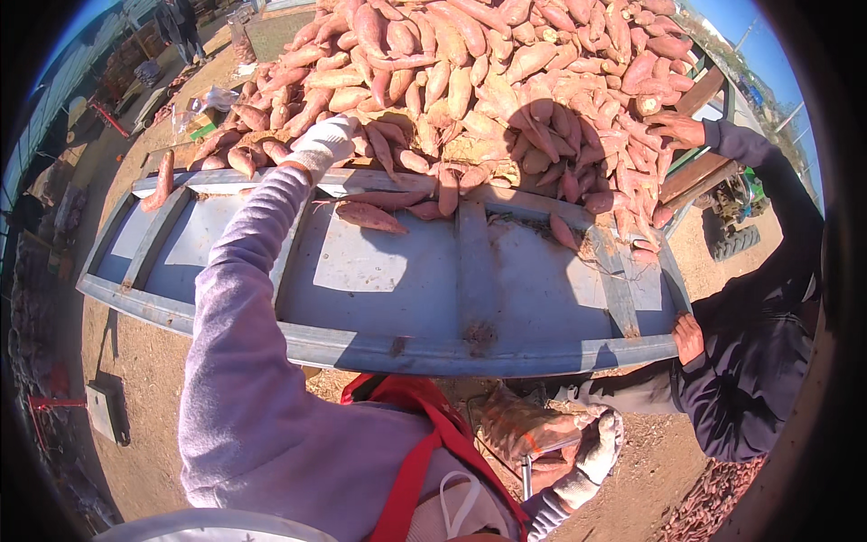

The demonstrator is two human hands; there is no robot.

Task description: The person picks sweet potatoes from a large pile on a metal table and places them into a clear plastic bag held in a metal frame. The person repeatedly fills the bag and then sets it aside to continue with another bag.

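L hand [323, 144], white glove, is at far edge of metal panel [370, 307], low front of sweet potato pile [479, 86]; fingers look curled in, but cannot tell if clamped on anything, as back of glove hides the palm side. Pile is ahead & to R of L hand, spreading well past it. Key relation: nearest loose potato [381, 149] is just R of L hand, long axis roughly fore-aft, tipped a bit; L hand far nearer than R. Another, the dark potato [370, 218], is on panel, nearer the body & a little R of L hand, long axis approx L–R, i.e. crosswise to the forearm. R hand [599, 452], also gloved, is low, this side of panel, at R side of mesh bag [519, 425] w/ potatoes in it; fingers bent, grip hidden, can't tell if shut on bag or on nearby metal rod [526, 477]. Panel lies btwn R hand & pile, so by my read L has the direct line to the potatoes, R to the bag. Co-worker at R: upper hand [677, 131] on pile edge, lower hand [688, 339] at panel's near R corner.
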